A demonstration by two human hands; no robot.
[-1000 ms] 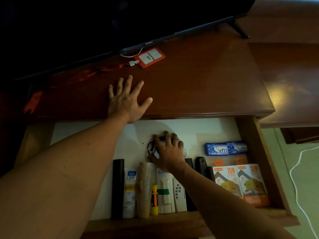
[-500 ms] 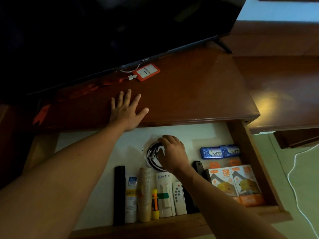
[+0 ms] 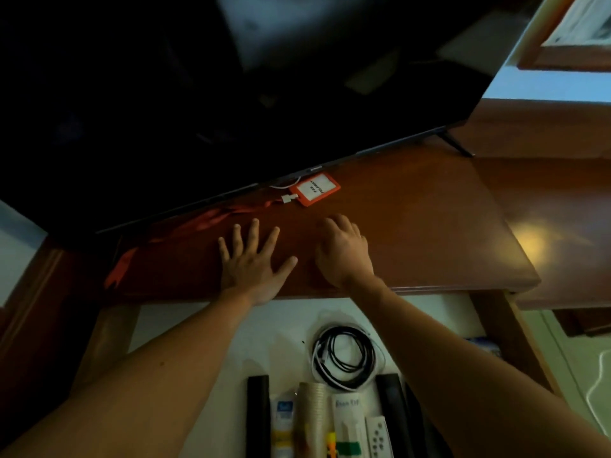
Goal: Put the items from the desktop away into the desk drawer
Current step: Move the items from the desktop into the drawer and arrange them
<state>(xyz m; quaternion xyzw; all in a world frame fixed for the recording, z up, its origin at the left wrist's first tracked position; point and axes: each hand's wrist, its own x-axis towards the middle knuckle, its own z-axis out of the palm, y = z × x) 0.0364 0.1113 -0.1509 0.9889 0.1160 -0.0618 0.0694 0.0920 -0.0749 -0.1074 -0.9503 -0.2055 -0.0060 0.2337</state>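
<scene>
With left hand [image 3: 254,262] flat, right hand [image 3: 344,252] loosely curled, empty, reaching; next: grab orange badge holder [image 3: 315,189] just beyond.

Both hands are lying on the counter [image 3: 413,226], the left hand [image 3: 253,264] beside the right hand [image 3: 344,252]. Behind them a badge holder [image 3: 315,189] is sitting in front of the television [image 3: 231,94]. In the open drawer [image 3: 496,328] below, a coiled cable [image 3: 345,357] is resting behind a row of items including a stack of cups [image 3: 310,421] and a remote [image 3: 377,436]
</scene>
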